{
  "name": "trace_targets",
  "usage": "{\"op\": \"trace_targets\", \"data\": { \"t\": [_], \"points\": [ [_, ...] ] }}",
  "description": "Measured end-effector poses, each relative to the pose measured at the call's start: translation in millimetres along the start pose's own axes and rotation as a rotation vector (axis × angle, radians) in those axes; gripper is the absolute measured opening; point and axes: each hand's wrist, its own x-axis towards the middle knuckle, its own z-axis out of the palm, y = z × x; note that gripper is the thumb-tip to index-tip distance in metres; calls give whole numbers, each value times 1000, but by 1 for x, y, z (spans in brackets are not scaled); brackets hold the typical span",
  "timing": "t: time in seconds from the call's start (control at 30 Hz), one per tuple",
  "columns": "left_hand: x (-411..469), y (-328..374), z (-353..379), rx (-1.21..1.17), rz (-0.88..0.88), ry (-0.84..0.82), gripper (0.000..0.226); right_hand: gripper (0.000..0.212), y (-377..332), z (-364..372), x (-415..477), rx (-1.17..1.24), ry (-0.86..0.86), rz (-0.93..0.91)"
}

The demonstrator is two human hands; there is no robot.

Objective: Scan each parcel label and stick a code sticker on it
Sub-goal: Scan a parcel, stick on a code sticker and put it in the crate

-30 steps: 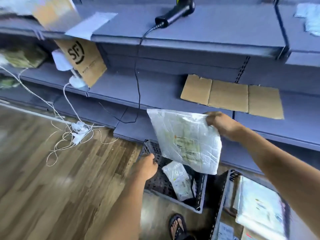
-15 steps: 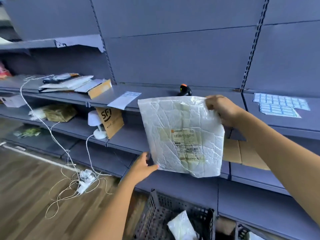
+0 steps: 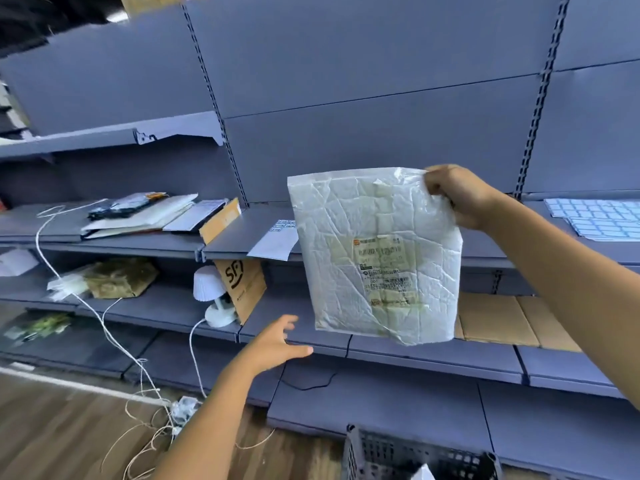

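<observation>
Grey metal shelving (image 3: 381, 98) backs a crinkled white plastic parcel (image 3: 346, 237), corner-pinched by the right grip (image 3: 460, 195); left grip (image 3: 273, 341) spread, empty. Its seemingly creased label (image 3: 381, 268) may misscan.

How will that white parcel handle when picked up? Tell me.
Probably floppy: the parcel hangs creased from the right hand pinching one top corner. Likely light, since one pinch carries it. Its glossy plastic may slip.

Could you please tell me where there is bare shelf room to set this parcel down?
Bare: the bottom shelf right of the black cable, and the shelf above between the SF envelope and the flattened cardboard, partly hidden behind the parcel. Crowded: the next shelf up, with papers at left and sticker sheets at right.
</observation>
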Motion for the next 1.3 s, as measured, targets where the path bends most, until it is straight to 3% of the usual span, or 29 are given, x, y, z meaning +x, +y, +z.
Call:
{"op": "trace_targets", "data": {
  "t": [0.3, 0.47, 0.63, 0.77, 0.83, 0.9, 0.93, 1.03, 1.2, 1.3],
  "points": [
    [69, 34, -39, -96, 179, 59, 72, 18, -27, 17, 61, -41, 13, -35],
    [97, 41, -60, -121, 192, 73, 63, 28, -45, 25, 96, -81, 8, -81],
    [127, 57, -86, -248, 237, 64, 54, 19, -59, 38, 131, -27, -38, -125],
    [167, 69, -114, -484, 314, 24, 41, 30, -65, 48, 176, 27, 10, -138],
    [186, 72, -128, -581, 340, -5, 52, 31, -66, 55, 195, 72, 21, -141],
    [210, 71, -143, -637, 346, -40, 77, 26, -63, 61, 218, 113, 32, -132],
    [222, 71, -150, -648, 336, -63, 76, 24, -62, 64, 230, 119, 49, -130],
    [256, 74, -167, -639, 337, -140, 31, 17, -60, 69, 256, 137, 91, -108],
    [304, 80, -175, -610, 357, -164, 47, 24, -53, 67, 291, 103, 264, -59],
    [332, 77, -177, -610, 327, -234, 28, 27, -46, 63, 305, -5, 379, -93]
  ]
}}
